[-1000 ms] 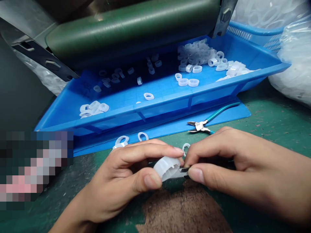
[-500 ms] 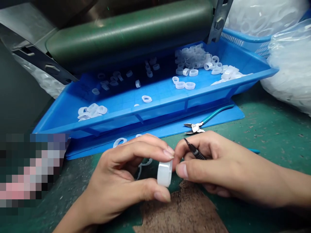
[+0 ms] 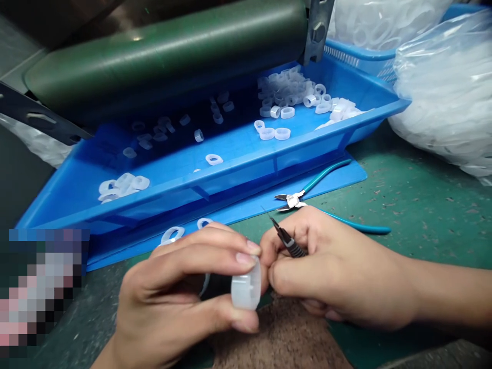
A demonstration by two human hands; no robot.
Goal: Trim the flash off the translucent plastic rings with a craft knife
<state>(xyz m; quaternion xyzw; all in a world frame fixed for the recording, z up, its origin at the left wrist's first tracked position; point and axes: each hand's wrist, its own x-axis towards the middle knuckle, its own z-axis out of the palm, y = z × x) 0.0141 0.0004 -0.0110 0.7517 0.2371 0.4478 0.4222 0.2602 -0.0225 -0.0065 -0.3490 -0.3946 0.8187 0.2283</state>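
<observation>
My left hand [image 3: 184,292] pinches a translucent white ring [image 3: 240,292] between thumb and fingertips, its opening turned toward the right. My right hand [image 3: 330,271] is closed around slim black tweezers [image 3: 290,242] with a ribbed grip, their fine tip pointing up and left, away from the ring. The curled right fingers are close against the ring's right side; whether they touch it is hidden. Just beyond the left fingers lie loose white rings [image 3: 171,234]. Past the right hand are nippers [image 3: 295,199] with teal handles, their jaws apart.
A blue tray [image 3: 238,179] with many scattered white rings stands behind the hands, under a green roller [image 3: 172,56]. Bulging clear bags [image 3: 446,92] sit at the right beside a blue basket [image 3: 357,55]. A worn brown board [image 3: 277,338] lies below the hands on the green table [image 3: 415,195].
The view has shifted, so everything sits further left. The ring has turned in my left fingers, showing more of its opening. My right thumb has curled in closer to the fist.
</observation>
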